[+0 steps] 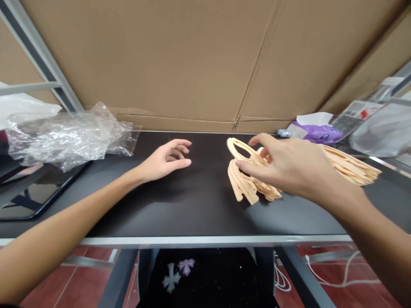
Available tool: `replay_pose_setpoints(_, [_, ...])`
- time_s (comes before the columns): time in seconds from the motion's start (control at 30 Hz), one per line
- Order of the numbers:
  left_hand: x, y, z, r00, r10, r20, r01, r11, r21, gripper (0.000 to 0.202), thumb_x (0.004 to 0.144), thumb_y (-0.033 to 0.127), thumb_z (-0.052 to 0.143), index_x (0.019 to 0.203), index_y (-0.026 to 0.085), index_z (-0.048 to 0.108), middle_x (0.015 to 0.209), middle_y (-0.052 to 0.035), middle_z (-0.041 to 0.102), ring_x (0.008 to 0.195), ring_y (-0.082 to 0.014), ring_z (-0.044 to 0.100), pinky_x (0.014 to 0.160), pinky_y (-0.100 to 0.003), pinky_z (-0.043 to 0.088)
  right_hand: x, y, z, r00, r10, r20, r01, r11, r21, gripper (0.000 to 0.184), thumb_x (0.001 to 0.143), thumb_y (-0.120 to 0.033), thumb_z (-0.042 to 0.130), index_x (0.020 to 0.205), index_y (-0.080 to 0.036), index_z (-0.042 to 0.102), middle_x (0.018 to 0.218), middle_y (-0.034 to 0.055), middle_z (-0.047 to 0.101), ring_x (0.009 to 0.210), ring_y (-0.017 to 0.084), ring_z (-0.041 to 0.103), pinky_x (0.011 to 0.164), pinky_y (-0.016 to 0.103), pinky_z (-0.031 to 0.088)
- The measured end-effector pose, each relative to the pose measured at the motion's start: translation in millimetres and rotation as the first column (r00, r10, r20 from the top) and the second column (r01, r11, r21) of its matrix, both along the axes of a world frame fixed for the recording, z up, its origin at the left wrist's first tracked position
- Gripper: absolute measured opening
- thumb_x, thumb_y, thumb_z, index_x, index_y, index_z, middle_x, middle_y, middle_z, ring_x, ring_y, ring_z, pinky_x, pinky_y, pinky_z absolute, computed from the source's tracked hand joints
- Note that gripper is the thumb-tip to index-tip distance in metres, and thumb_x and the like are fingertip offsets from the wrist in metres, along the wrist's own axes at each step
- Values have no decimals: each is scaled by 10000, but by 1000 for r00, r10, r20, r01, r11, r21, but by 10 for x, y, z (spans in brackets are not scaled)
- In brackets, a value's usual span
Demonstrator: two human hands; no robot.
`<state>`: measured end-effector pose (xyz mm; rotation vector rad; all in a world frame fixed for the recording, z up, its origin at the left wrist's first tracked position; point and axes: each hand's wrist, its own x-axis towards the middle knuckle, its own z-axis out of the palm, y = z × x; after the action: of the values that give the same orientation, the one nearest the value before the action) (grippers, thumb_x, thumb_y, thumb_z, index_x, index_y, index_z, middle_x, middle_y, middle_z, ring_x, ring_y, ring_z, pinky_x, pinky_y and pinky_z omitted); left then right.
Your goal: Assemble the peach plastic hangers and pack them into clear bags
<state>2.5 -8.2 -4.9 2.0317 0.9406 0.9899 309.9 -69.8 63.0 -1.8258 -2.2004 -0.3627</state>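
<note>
My left hand hovers over the left-middle of the dark tabletop, fingers loosely curved and thumb apart, with nothing in it. Right of centre lies a pile of cream-coloured looped pieces with thin, leg-like ends; their exact kind I cannot make out. One piece, an oval loop, angles up at the top of the pile. Over that pile is my right hand, thumb and index finger spread around the loop. It hides part of the pile, and whether its fingertips touch a piece is unclear.
More cream-coloured pieces lie right of my right wrist. Crumpled clear plastic and a dark tablet-like device occupy the left. A purple tissue pack stands at the back right. Cardboard walls the back edge.
</note>
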Motion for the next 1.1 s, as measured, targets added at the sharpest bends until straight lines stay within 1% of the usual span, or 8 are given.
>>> replay_pose_setpoints(0.23, [-23, 32, -51, 991, 101, -83, -94, 992, 83, 524, 833, 441, 747, 1281, 200, 623, 1158, -114, 674, 972, -214, 664, 888, -429, 579, 27, -117, -203, 951, 74, 299, -116, 985, 125, 405, 921, -587, 507, 781, -229, 634, 622, 117, 662, 598, 292, 618, 632, 370, 289])
replay_pose_setpoints(0.37, [-81, 62, 35, 968, 211, -134, -184, 964, 192, 462, 835, 391, 723, 1243, 187, 644, 1107, -105, 695, 952, -219, 670, 850, -402, 579, -25, -60, -229, 929, 183, 320, -265, 935, 234, 440, 980, -576, 454, 821, -221, 660, 745, 145, 716, 736, 314, 659, 634, 379, 315])
replay_pose_setpoints(0.47, [-215, 39, 209, 909, 373, -184, -286, 882, 375, 408, 835, 328, 695, 1216, 184, 665, 1124, -98, 697, 939, -217, 668, 873, -403, 572, -140, -11, -261, 922, 284, 263, -352, 899, 261, 442, 994, -566, 463, 862, -216, 700, 768, 128, 737, 732, 296, 664, 667, 393, 382])
replay_pose_setpoints(0.6, [-667, -122, 431, 735, 606, -305, -355, 727, 588, 436, 819, 272, 654, 1243, 171, 663, 1201, -113, 666, 1028, -257, 659, 986, -447, 535, -291, 8, -319, 880, 439, 179, -473, 837, 276, 402, 1002, -495, 494, 837, -208, 721, 797, 129, 763, 763, 304, 687, 753, 431, 447])
replay_pose_setpoints(0.77, [-1503, -422, 549, 385, 841, -380, -461, 532, 710, 592, 813, 432, 685, 1354, 201, 619, 1382, -162, 611, 1333, -401, 523, 1147, -565, 398, -270, 30, -380, 858, 498, 126, -511, 804, 305, 373, 993, -480, 503, 802, -235, 709, 797, 126, 769, 769, 330, 697, 786, 475, 463])
replay_pose_setpoints(0.9, [-1922, -540, 592, 165, 789, -592, -494, 586, 643, 782, 803, 536, 675, 1468, 151, 533, 1497, -221, 560, 1391, -472, 478, 1139, -632, 365, -205, 69, -442, 856, 499, 139, -516, 795, 319, 412, 1006, -470, 459, 778, -229, 703, 760, 137, 755, 730, 339, 695, 777, 496, 472])
replay_pose_setpoints(1.03, [-1939, -543, 588, 91, 708, -700, -445, 658, 608, 562, 934, 429, 466, 1383, 126, 619, 1431, -188, 643, 1365, -402, 544, 1135, -568, 390, -185, 72, -488, 838, 514, 181, -545, 789, 282, 465, 1030, -433, 393, 804, -208, 732, 746, 147, 743, 718, 347, 695, 747, 498, 461])
replay_pose_setpoints(1.1, [-1871, -522, 584, 68, 707, -704, -424, 659, 621, 517, 953, 395, 419, 1333, 143, 664, 1393, -162, 678, 1343, -384, 570, 1134, -561, 394, -178, 68, -510, 831, 515, 212, -556, 781, 285, 480, 1040, -397, 363, 820, -214, 749, 724, 135, 735, 711, 342, 695, 744, 490, 449])
